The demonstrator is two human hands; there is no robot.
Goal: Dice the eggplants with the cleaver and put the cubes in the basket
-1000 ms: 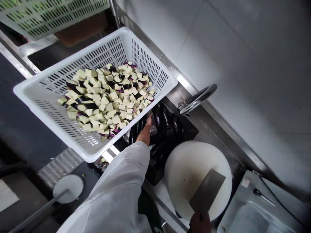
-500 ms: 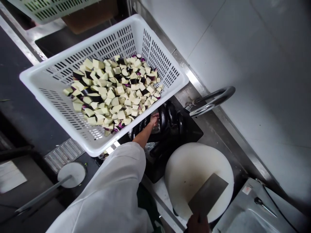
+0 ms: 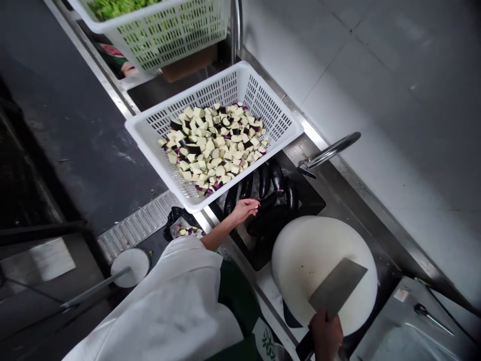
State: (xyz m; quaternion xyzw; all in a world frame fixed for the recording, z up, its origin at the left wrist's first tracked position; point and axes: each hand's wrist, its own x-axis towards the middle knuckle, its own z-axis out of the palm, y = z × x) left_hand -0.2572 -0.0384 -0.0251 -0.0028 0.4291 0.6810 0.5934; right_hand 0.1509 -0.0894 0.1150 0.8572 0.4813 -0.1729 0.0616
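The right hand (image 3: 326, 333) grips a broad grey metal cleaver (image 3: 338, 287) over a round white chopping block (image 3: 296, 253); by glossy black eggplants (image 3: 291, 194), the left hand's (image 3: 246, 209) grip I can't tell.

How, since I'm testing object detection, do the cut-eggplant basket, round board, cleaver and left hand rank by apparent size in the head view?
Largest to smallest:
1. Cut-eggplant basket
2. Round board
3. Cleaver
4. Left hand
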